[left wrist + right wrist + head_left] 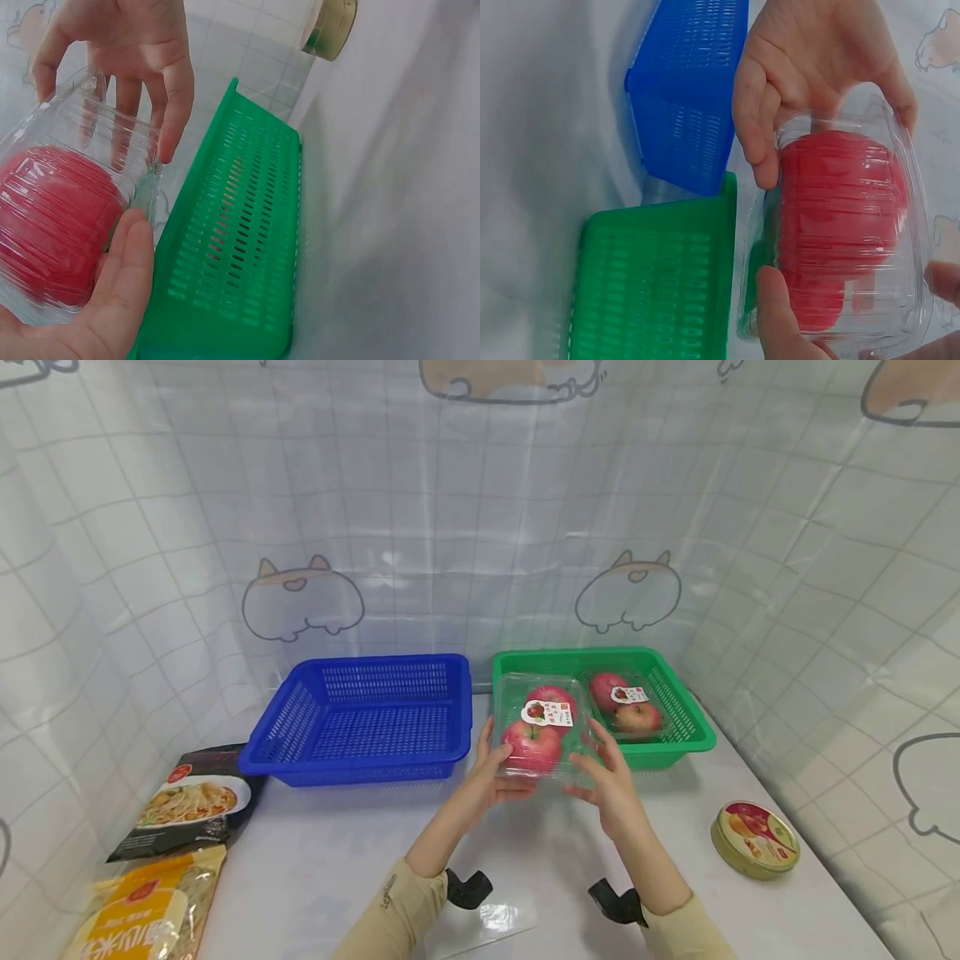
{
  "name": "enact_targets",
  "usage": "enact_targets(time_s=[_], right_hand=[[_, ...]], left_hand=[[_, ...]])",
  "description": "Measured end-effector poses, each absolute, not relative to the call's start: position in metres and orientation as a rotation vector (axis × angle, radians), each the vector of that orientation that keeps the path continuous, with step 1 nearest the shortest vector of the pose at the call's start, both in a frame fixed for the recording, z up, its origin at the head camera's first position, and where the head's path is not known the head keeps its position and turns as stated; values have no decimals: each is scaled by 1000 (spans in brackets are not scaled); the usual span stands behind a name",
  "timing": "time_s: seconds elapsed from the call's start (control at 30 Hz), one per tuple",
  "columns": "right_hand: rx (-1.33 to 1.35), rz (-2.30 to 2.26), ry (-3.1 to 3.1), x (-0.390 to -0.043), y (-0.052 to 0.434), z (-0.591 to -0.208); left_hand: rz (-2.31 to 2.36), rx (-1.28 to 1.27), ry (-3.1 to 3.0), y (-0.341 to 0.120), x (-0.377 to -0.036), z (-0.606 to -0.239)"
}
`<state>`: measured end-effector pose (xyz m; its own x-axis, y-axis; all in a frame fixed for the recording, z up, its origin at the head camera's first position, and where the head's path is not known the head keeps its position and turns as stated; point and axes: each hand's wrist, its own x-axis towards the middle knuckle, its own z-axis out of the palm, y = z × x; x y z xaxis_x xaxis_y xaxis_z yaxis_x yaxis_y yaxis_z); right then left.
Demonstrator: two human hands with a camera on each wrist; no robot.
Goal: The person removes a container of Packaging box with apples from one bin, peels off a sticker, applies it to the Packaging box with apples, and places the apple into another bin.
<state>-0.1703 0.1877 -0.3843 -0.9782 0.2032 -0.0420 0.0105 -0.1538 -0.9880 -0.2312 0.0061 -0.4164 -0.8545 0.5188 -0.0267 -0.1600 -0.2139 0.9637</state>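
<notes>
A clear plastic clamshell box of apples (534, 731) is held up between both hands, above the front left part of the green basket (678, 747). Its lid bears a white label, and two red apples show inside. My left hand (480, 781) grips the box's near left corner, thumb on top and fingers below. On the right side, my right hand (611, 781) holds it with the thumb near the front edge. Both wrist views show fingers on the clear walls, with a red apple (56, 225) behind the plastic. A second box of apples (626, 706) lies in the green basket.
To the left of the green basket stands a blue basket (352, 772). A black noodle packet (191, 802) and a yellow food bag (146, 910) lie at the table's left. At the right sits a round tin (756, 841). A patterned curtain (465, 527) hangs behind.
</notes>
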Motion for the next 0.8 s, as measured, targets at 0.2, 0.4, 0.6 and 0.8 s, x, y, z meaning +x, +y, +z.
enact_targets(time_s=[0.2,0.4,0.6,0.8], right_hand=[[-297,2365,-1825,-179,192,-384],[-355,2490,-1653,-184,195,-383],[-383,2503,-1606,-193,206,-376],[-404,2453,-1651,-209,221,-374]], left_hand=[[2103,385,1649,12,-239,-412],[2075,389,1718,13,-243,-409],[2000,383,1873,10,-245,-413],[1930,339,2091,9,-248,-422]])
